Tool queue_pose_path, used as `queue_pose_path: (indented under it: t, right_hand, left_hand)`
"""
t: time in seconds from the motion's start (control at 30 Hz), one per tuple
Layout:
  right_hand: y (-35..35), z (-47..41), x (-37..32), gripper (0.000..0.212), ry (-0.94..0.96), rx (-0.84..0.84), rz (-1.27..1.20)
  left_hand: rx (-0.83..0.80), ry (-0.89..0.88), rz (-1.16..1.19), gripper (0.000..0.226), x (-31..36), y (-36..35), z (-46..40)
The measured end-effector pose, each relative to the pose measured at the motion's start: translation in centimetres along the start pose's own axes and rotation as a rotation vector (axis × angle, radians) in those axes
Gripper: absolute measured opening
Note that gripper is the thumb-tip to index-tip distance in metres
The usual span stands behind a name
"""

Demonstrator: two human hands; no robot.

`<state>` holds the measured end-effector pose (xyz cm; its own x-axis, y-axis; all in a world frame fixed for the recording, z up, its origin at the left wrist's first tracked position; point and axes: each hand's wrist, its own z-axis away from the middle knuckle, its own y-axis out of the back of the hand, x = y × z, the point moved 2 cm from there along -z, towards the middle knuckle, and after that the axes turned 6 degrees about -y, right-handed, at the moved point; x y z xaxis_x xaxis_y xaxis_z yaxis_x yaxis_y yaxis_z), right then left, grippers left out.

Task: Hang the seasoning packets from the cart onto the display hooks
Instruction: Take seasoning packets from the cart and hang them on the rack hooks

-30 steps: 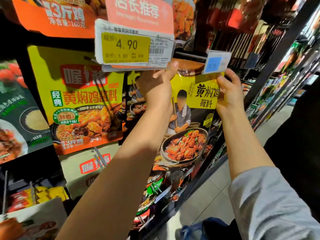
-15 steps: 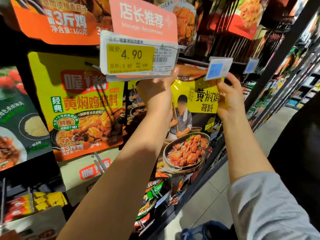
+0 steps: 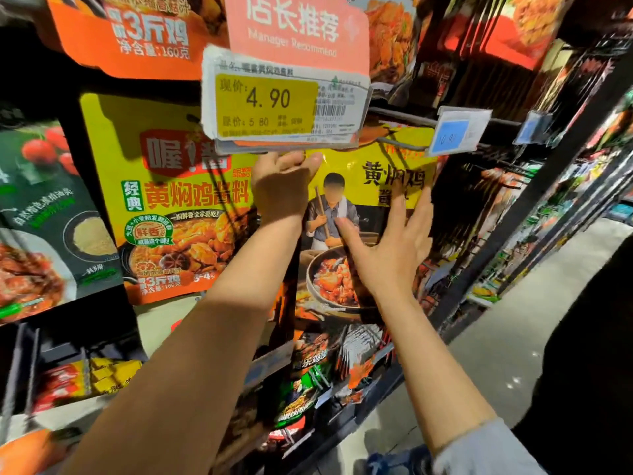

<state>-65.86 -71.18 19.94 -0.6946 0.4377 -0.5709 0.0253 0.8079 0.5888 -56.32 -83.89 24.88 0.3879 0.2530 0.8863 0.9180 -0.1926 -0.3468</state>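
Observation:
A yellow and black seasoning packet [image 3: 346, 166] with a cook and a pot of chicken on it hangs at the display hook [image 3: 404, 142], behind the hook's blue price tag [image 3: 449, 136]. My left hand [image 3: 282, 181] is raised at the packet's top left corner, thumb on its front; its fingers are hidden behind the yellow 4.90 price label [image 3: 267, 97]. My right hand [image 3: 394, 248] is spread with straight fingers in front of the packet's right half, fingertips at its printed title. The cart is out of view.
A larger yellow packet [image 3: 171, 200] hangs to the left, with a dark green one [image 3: 41, 214] beyond it. Orange packets [image 3: 130, 32] hang above. More packets crowd the lower hooks [image 3: 325, 368]. The aisle floor [image 3: 534, 323] runs along the right.
My right hand let go of the packet's top right corner, dropped lower and opened its fingers over the front. The packet's top now sits at the hook. My left hand stays at the top left.

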Motion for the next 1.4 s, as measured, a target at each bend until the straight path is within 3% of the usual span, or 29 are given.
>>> queue_pose_path:
  t: [0.07, 0.2, 0.3, 0.4, 0.63, 0.83, 0.93, 1.1, 1.23, 1.4]
  right_hand:
    - [-1.0, -1.2, -0.4, 0.1, 0.002, -0.106, -0.015]
    - [-4.0, -3.9, -1.1, 0.103, 0.004, -0.258, -0.049]
    - [-6.7, -5.0, -1.4, 0.106, -0.048, -0.433, -0.194]
    - [-9.5, -5.0, -2.6, 0.108, -0.019, -0.576, -0.168]
    - [-10.8, -1.4, -4.5, 0.105, -0.006, -0.629, -0.27]
    - [-3.6, 6.9, -7.2, 0.064, -0.028, -0.536, -0.437]
    - [1.5, 13.4, -10.7, 0.042, 0.018, -0.616, -0.542]
    - [8.0, 26.6, -18.3, 0.013, 0.232, -0.883, -0.69]
    - [10.5, 36.6, -23.3, 0.007, 0.321, -1.118, -0.769]
    - [14.6, 50.3, -29.8, 0.012, 0.594, -1.399, -0.752]
  left_hand:
    - [-0.096, -0.067, -0.091, 0.054, 0.1, 1.8, 1.7]
    - [-0.153, -0.105, -0.326, 0.038, -0.5, 6.9, 6.4]
    - [-0.131, -0.014, -0.341, 0.039, -0.5, 10.3, 9.1]
    - [-0.089, 0.013, -0.314, 0.041, 0.5, 12.9, 10.9]
    - [-0.012, -0.064, -0.447, 0.037, 4.1, 19.3, 13.9]
    - [-0.026, -0.054, -0.47, 0.031, 8.0, 24.0, 18.6]
    - [-0.016, -0.092, -0.518, 0.02, 11.1, 27.8, 22.5]
    - [0.143, -0.103, -0.615, 0.016, 16.5, 37.2, 30.6]
    - [0.301, -0.117, -0.7, 0.023, 21.5, 45.0, 38.2]
    - [0.652, -0.085, -0.759, 0.014, 27.1, 53.8, 49.1]
